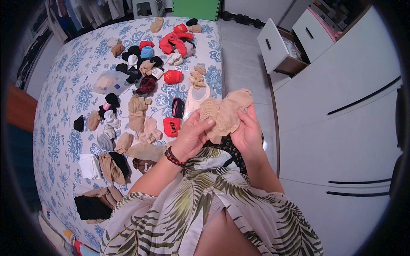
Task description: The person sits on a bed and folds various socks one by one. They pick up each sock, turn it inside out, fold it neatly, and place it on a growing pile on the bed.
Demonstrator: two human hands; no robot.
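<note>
Above the bed's near side, I hold a pair of beige socks [235, 107] with lace-like panels. My left hand [193, 131] pinches the lacy left piece between thumb and fingers, a dark beaded bracelet at its wrist. The right edge of the smoother piece is in my right hand [248, 131]. Just past my left hand lie a red folded bundle [172, 127], a dark rolled bundle [177, 107] and a clear plastic package [192, 104], partly hidden by the socks.
Many balled socks and folded garments, including beige rolls [137, 110] and a red garment [173, 43], lie on the floral bedspread [61, 118]. A translucent bag [110, 81] is among them. On the right, a drawer [275, 48] juts from white cabinets [320, 134].
</note>
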